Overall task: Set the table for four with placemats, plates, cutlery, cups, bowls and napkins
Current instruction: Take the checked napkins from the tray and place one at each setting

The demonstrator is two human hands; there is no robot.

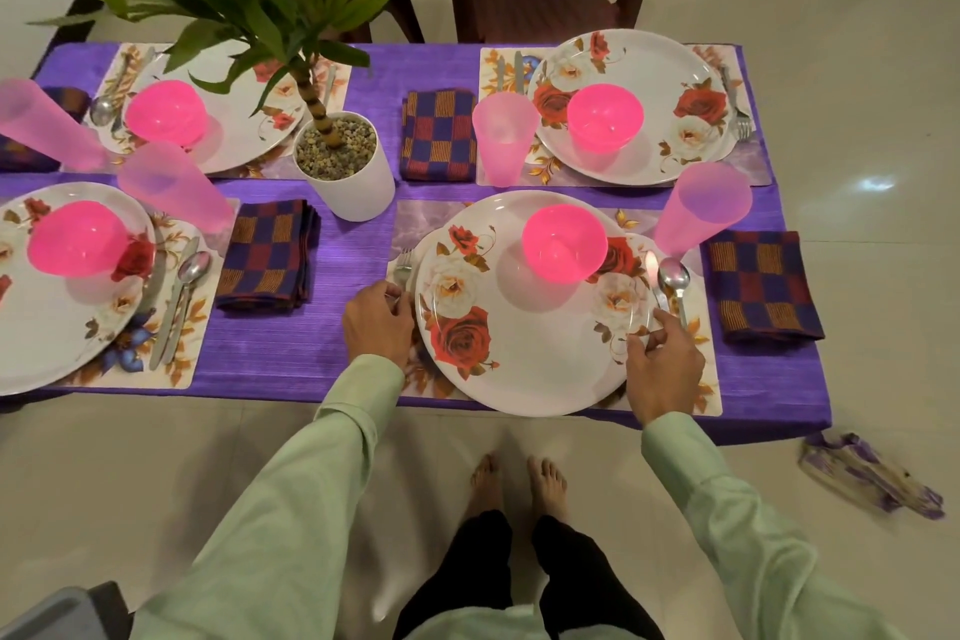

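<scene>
— Fork of steel [404, 263], where is it?
— Just left of the white rose-patterned plate [519, 353], on the floral placemat [709, 379] at the purple-clothed bench's [322, 343] near edge; the left hand [376, 322] pinches its handle.
— And the right hand [662, 359]?
— Fingers curl at the plate's right rim, by the steel knife [652, 270] and steel spoon [674, 276]; whether they grip the knife cannot be told.
— The pink plastic bowl [564, 244]?
— Upright on that plate.
</scene>
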